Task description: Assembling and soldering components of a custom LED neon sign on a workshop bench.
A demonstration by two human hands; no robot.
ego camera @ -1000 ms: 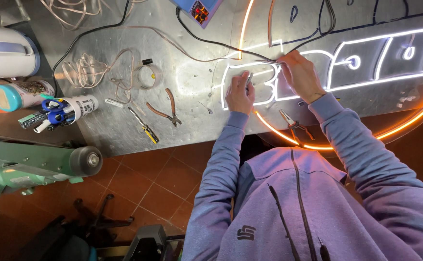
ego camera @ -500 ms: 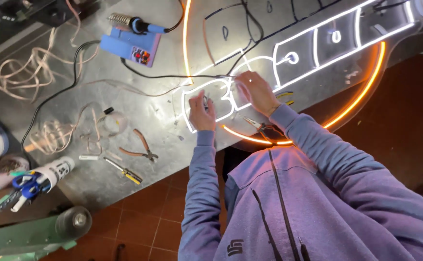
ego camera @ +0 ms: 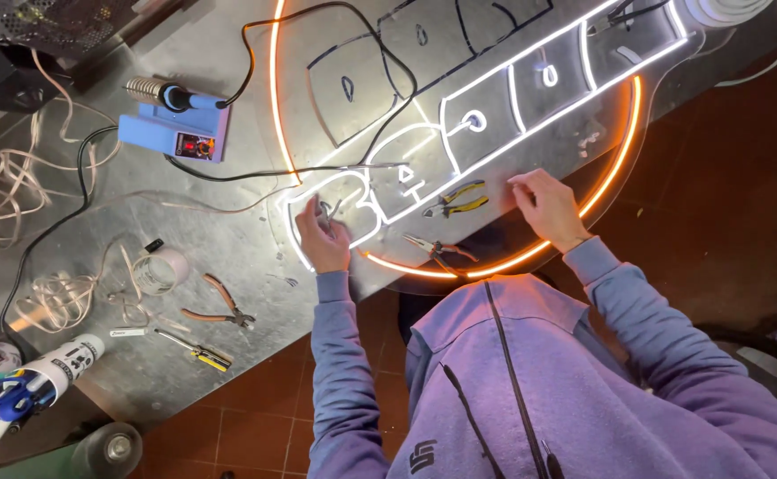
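Pinching a small metal tool [ego camera: 324, 213] in closed fingers, the left hand [ego camera: 324, 241] steadies the glowing sign [ego camera: 530, 89] while the open right hand [ego camera: 544, 202] presses it flat.

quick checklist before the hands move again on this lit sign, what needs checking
1. Left hand grips a small metal tool over the glowing white tubing: ok.
2. Right hand empty, fingers on the clear panel: ok.
3. Yellow-handled pliers within reach between the hands: ok.
4. Red-handled pliers near the table edge, on the orange ring: not ok, could slide off.
5. Soldering iron parked in its stand: ok; whether hot, cannot tell.
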